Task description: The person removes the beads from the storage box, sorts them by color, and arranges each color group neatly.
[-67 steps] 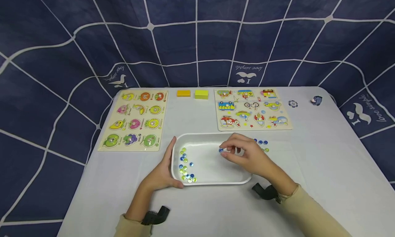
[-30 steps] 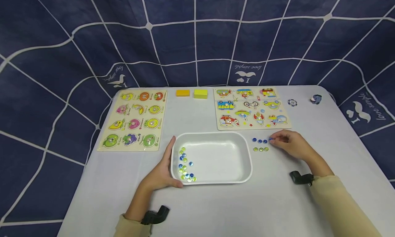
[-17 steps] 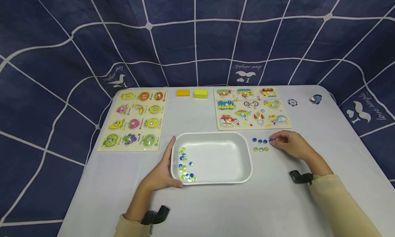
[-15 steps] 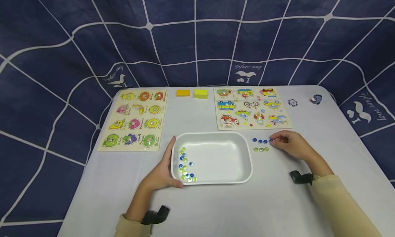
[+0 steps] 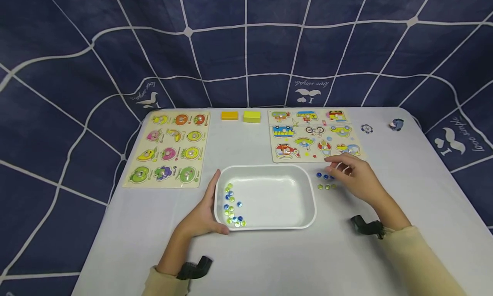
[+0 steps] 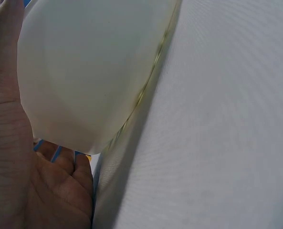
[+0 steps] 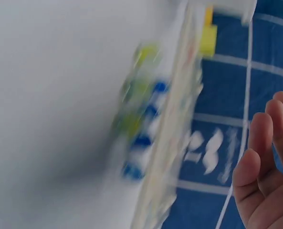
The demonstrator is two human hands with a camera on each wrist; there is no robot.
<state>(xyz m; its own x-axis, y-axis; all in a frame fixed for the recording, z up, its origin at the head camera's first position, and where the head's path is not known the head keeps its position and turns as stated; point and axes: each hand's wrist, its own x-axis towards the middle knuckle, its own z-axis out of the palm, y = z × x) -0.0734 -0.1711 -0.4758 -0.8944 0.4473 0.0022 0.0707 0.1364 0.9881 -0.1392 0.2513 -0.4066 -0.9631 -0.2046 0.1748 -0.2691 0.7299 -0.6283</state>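
Note:
My left hand (image 5: 201, 219) grips the left end of a white rectangular tray (image 5: 273, 202), its thumb at the near corner and fingers along the side. In the left wrist view the palm lies close beside the tray wall (image 6: 89, 71). Green and blue glass beads (image 5: 231, 209) lie scattered at the tray's left end. Right of the tray, a row of several blue beads (image 5: 325, 176) sits above a row of three green beads (image 5: 327, 187). My right hand (image 5: 356, 176) hovers over the right end of these rows, fingers loosely bent and holding nothing; it partly hides them.
A fruit puzzle board (image 5: 165, 150) lies at the back left, a vehicle puzzle board (image 5: 316, 135) behind the bead rows. Orange (image 5: 229, 115) and yellow blocks (image 5: 252, 116) stand between them. A poker chip (image 5: 366, 128) and a small dark blue figure (image 5: 396, 124) are at the back right.
My right hand carried a blue bead from the tray to the right end of the blue row, let it go, and has lifted and moved left. The left hand stays at the tray.

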